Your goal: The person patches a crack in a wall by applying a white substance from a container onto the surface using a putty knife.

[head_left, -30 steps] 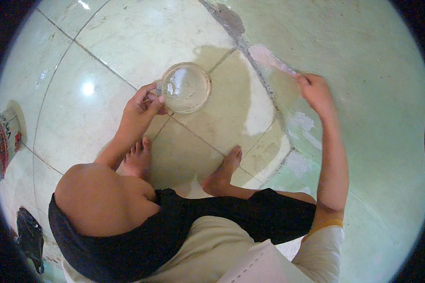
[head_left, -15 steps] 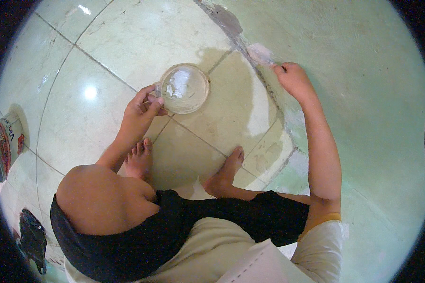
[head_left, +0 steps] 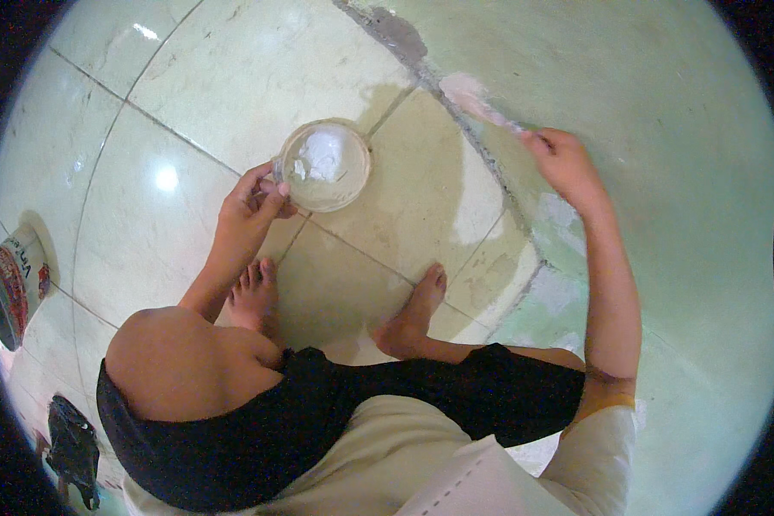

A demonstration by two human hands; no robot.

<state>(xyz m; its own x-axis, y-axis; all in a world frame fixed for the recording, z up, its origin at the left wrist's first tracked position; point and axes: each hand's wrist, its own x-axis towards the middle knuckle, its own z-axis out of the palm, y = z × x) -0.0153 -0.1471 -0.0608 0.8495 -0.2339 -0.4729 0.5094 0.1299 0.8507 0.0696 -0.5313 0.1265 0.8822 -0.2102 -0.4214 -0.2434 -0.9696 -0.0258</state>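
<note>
My left hand (head_left: 251, 205) grips the side of a round clear plastic container (head_left: 325, 165) with some white substance in it, above the tiled floor (head_left: 172, 138). My right hand (head_left: 559, 163) is closed on a small spreading tool (head_left: 520, 131), partly hidden by my fingers, at the pale green wall (head_left: 679, 172). A smeared pale pink patch (head_left: 469, 96) runs from the tool along the dark, rough seam (head_left: 477, 146) between tiles and green surface.
A printed bucket (head_left: 17, 284) stands at the far left. A crumpled black item (head_left: 70, 451) lies at the lower left. My bare feet (head_left: 413, 314) are on the tiles below the container. More grey and white patches (head_left: 557, 206) mark the green surface beside my right arm.
My right hand moved up-left along the seam, then back down-right over the last half second. The container in my left hand has shifted slightly left and down in view.
</note>
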